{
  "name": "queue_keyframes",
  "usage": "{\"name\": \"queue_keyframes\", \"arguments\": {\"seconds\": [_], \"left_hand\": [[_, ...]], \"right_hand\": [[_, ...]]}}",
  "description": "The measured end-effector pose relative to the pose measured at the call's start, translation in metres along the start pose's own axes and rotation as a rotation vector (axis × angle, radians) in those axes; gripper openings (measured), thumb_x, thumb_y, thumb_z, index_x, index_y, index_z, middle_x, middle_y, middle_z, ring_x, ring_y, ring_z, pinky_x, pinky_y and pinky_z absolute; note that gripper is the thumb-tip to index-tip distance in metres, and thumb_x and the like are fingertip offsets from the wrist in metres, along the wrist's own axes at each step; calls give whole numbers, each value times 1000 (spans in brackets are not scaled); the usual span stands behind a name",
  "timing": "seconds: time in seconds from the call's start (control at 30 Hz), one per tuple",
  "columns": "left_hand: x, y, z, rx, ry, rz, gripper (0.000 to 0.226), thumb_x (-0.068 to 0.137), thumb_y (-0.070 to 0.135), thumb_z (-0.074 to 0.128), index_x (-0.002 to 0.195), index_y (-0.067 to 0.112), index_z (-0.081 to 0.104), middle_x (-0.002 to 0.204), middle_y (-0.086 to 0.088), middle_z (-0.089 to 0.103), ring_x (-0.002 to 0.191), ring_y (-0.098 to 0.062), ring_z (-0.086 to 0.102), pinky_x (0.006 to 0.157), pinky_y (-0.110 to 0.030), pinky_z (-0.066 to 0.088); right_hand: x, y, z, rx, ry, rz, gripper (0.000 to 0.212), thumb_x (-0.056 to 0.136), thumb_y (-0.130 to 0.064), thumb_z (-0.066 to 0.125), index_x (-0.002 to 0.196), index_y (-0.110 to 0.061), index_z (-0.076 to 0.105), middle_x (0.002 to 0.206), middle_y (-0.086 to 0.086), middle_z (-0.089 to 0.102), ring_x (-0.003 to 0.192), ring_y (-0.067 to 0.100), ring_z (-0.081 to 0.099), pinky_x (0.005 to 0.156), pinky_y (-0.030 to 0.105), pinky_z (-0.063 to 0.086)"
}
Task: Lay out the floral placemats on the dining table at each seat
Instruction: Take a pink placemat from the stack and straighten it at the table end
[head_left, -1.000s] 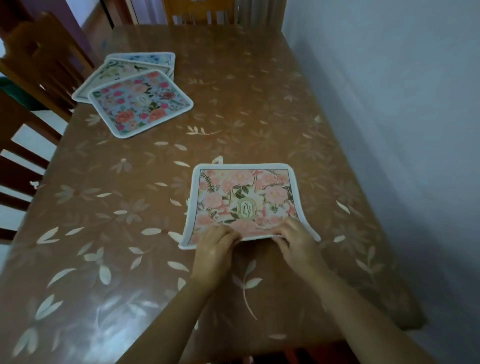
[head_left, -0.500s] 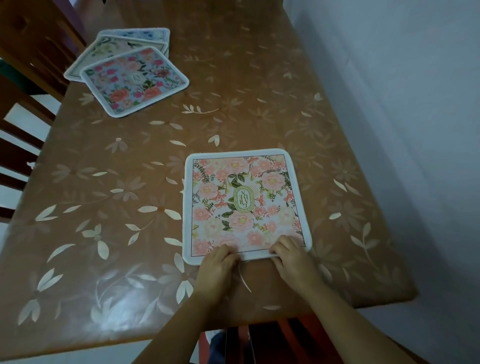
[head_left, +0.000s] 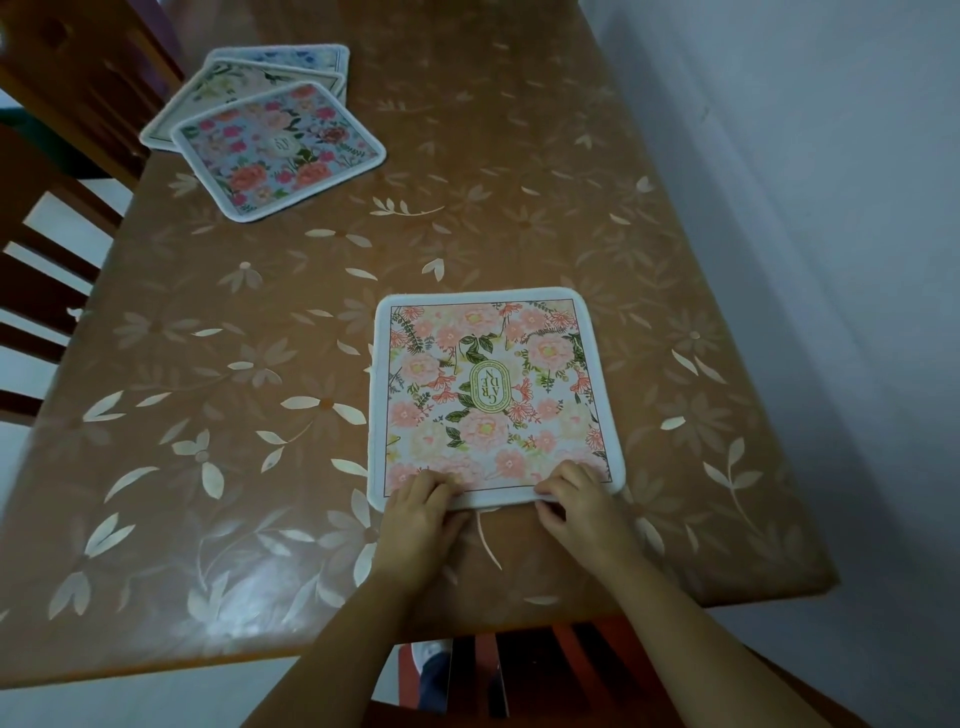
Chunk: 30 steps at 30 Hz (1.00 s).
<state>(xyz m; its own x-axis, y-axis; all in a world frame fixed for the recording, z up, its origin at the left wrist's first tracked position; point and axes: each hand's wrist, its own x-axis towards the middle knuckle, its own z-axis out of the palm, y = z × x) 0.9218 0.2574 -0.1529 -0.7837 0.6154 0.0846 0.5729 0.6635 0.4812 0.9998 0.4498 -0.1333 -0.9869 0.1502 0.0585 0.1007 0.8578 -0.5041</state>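
Note:
A pink floral placemat (head_left: 491, 389) with a white border lies flat on the brown dining table (head_left: 218, 415), near its front edge. My left hand (head_left: 423, 517) pinches the mat's near edge at the left. My right hand (head_left: 582, 506) grips the same edge at the right. At the far left of the table sits a loose pile of three more floral placemats (head_left: 270, 124), fanned over one another, the top one with red and pink flowers on blue.
Wooden chairs (head_left: 57, 171) stand along the table's left side. A red-brown chair (head_left: 524, 670) is tucked under the front edge below my arms. A pale wall (head_left: 831, 208) runs close along the table's right side.
The pink placemat has slid toward the table's front edge with both hands on its near edge, and it now lies flat and square. The pile at the far left stayed put.

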Motion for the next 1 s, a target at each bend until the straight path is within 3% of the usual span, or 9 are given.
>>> {"name": "queue_keyframes", "arguments": {"seconds": [0.17,0.33,0.5,0.63,0.77,0.83,0.9,1.0], "left_hand": [[-1,-7,-12,-9,-44,-49,32,64,-1,76,94,1,66,91,-19,64,82,-41,59,64,-49,53],[5,-5,-19,3,-92,-31,31,60,-16,67,88,-4,66,86,-24,63,78,-43,57,59,-50,52],[12,-4,-22,-60,-121,-56,15,64,-12,66,76,-3,66,77,-23,60,73,-40,58,59,-40,49],[12,11,-10,-124,-113,-100,14,68,-6,65,79,2,68,80,-18,59,74,-33,57,60,-25,37],[12,28,3,-209,-121,-168,15,72,0,63,85,5,69,85,-14,59,77,-26,56,64,-27,40],[14,42,6,-237,-117,-150,12,70,-1,64,81,3,67,79,-13,56,71,-28,56,58,-22,34],[16,52,8,-255,-88,-138,7,70,-2,64,75,1,62,72,-8,48,66,-31,53,52,-20,23],[16,52,4,-232,-59,-66,7,72,0,66,75,1,60,73,-11,52,67,-30,53,56,-21,28]], "right_hand": [[1,3,-2,15,2,-31,14,65,3,77,72,-3,66,71,11,61,68,27,59,63,27,45],[4,4,-5,12,-11,-68,12,66,4,76,69,-1,65,70,12,61,69,28,60,61,33,52],[5,10,-11,6,-39,-85,15,63,7,75,67,-1,62,70,12,60,67,27,59,58,33,53],[3,21,-13,-11,-23,14,16,64,9,72,74,0,63,75,14,60,74,31,57,63,44,54],[0,5,-8,-57,-31,-36,24,61,-3,78,82,-7,66,79,8,61,76,27,59,64,31,47],[0,-10,-1,-6,-53,-74,22,63,-4,76,81,-6,65,80,9,60,77,27,57,64,33,48],[2,-19,7,111,-44,-26,16,66,0,72,80,-5,64,80,10,58,79,26,53,66,32,45],[0,-18,9,279,-25,130,8,72,1,69,79,-3,66,79,6,56,80,23,53,67,26,42]]}}
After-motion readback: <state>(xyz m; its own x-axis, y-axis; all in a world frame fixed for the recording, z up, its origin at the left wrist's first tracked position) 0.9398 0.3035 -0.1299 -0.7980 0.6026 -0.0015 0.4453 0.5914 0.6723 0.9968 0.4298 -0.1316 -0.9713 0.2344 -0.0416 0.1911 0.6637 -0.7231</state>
